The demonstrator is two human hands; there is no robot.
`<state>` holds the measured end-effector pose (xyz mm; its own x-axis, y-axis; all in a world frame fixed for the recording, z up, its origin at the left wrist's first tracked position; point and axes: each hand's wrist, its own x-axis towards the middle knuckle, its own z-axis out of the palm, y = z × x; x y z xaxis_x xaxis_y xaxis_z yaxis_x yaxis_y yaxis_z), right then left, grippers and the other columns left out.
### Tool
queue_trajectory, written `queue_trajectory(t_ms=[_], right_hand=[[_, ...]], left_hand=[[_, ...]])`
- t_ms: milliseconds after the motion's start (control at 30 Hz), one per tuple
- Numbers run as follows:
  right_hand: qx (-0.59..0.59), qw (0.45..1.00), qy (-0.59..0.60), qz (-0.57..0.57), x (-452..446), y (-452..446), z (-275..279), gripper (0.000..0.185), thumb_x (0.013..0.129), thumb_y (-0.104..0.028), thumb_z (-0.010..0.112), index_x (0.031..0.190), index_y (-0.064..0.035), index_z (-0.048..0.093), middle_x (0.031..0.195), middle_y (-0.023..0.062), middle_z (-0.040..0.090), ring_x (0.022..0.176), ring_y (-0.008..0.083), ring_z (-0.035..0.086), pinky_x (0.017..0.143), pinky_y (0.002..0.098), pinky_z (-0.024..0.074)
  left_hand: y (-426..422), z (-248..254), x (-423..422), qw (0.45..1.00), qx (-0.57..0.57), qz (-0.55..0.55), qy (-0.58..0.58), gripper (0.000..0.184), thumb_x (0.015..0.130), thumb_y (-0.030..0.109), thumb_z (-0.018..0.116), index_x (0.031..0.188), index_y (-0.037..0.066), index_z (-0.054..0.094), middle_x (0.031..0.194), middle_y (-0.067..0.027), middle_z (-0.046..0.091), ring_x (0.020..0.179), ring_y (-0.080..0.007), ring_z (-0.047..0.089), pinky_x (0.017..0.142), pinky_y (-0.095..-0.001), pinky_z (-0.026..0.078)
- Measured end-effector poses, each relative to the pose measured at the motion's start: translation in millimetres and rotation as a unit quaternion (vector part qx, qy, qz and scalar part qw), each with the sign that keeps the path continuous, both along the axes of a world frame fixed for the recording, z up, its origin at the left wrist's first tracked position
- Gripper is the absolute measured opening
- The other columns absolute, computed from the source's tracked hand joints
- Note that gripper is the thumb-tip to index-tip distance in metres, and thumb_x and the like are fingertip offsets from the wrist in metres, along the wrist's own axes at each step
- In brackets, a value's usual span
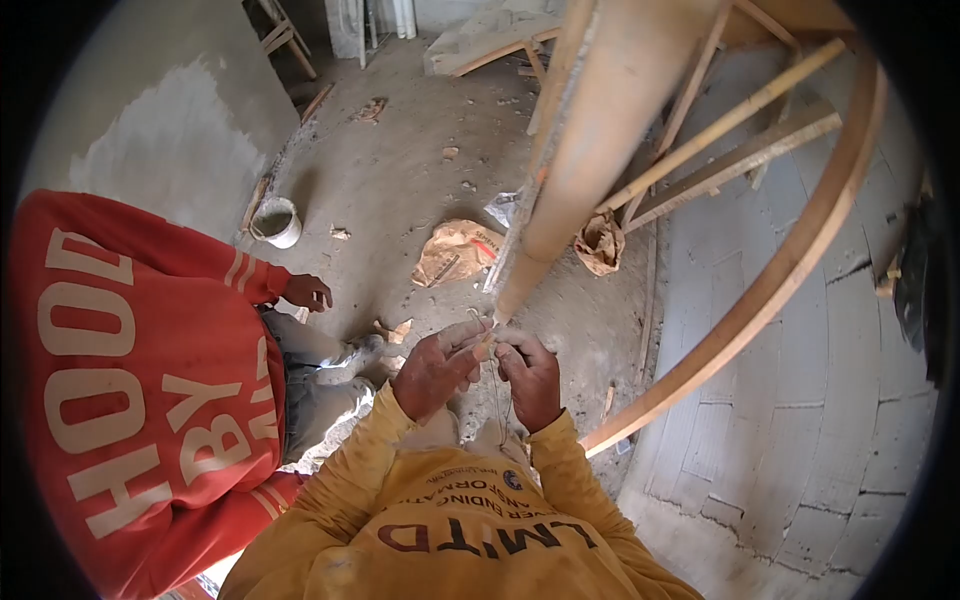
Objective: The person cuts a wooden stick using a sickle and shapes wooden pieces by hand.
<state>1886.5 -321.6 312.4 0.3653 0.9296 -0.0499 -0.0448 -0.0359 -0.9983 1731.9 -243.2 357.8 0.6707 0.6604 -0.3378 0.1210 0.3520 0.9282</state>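
Both of my hands meet in front of my chest, just below the lower end of a long pale beam (600, 130). My left hand (437, 368) has its thumb and fingers pinched together on a thin string (497, 395). Facing it, my right hand (530, 375) is also closed, its fingertips on the same string. Loose strands of the string hang down between the hands toward my yellow shirt. Whether the string touches the beam cannot be made out.
A person in a red sweatshirt (150, 390) stands at my left, one hand (308, 292) hanging. A bucket (277, 222) and torn paper bag (458, 252) lie on the floor. At right are a curved wooden strip (770, 305), braces and a block wall (790, 430).
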Motion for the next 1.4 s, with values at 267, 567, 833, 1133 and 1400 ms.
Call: queue_trajectory(t_ms=[267,567,833,1133,1400], right_hand=[[0.026,0.959,0.271,0.074,-16,76,-13,0.018,0.096,-0.009,0.057,0.109,0.0034,0.061,0.091,0.0065,0.065,0.074,0.0099,0.054,0.066,0.0239,0.0449],[-0.022,0.948,0.250,0.194,26,136,-2,0.018,0.096,-0.008,0.056,0.110,0.0028,0.059,0.091,0.0062,0.065,0.076,0.0103,0.056,0.068,0.0237,0.0453],[-0.081,0.958,0.179,0.208,46,156,-37,0.022,0.097,-0.011,0.055,0.115,0.0030,0.058,0.095,0.0078,0.062,0.079,0.0132,0.056,0.074,0.0276,0.0470],[-0.120,0.988,0.100,0.011,47,227,-39,0.032,0.095,-0.030,0.062,0.105,0.0012,0.063,0.075,-0.0009,0.055,0.063,0.0069,0.049,0.055,0.0215,0.0384],[-0.102,0.992,0.072,0.018,41,351,-29,0.020,0.091,-0.008,0.059,0.102,0.0077,0.065,0.088,0.0069,0.064,0.071,0.0096,0.061,0.061,0.0220,0.0505]], left_hand=[[56,-4,-21,0.996,-0.021,0.057,-0.073,0.047,0.096,0.026,0.060,0.131,-0.004,0.050,0.091,-0.0029,0.063,0.073,-0.0067,0.055,0.061,-0.0205,0.045],[78,-13,7,0.971,0.034,0.195,-0.136,0.038,0.091,0.021,0.067,0.122,-0.001,0.060,0.083,-0.0037,0.069,0.065,-0.0064,0.060,0.054,-0.0201,0.046],[96,-64,28,0.963,0.093,0.252,-0.020,0.026,0.094,0.014,0.064,0.116,0.001,0.064,0.090,-0.0041,0.071,0.071,-0.0077,0.062,0.061,-0.0218,0.050],[190,-106,63,0.855,0.487,0.112,0.139,0.016,0.089,0.012,0.059,0.104,0.011,0.063,0.102,-0.0059,0.062,0.093,-0.0250,0.064,0.073,-0.0354,0.054],[338,-110,54,0.920,0.376,0.024,0.109,0.030,0.096,0.028,0.053,0.121,0.017,0.065,0.109,-0.0114,0.062,0.098,-0.0297,0.063,0.084,-0.0345,0.051]])
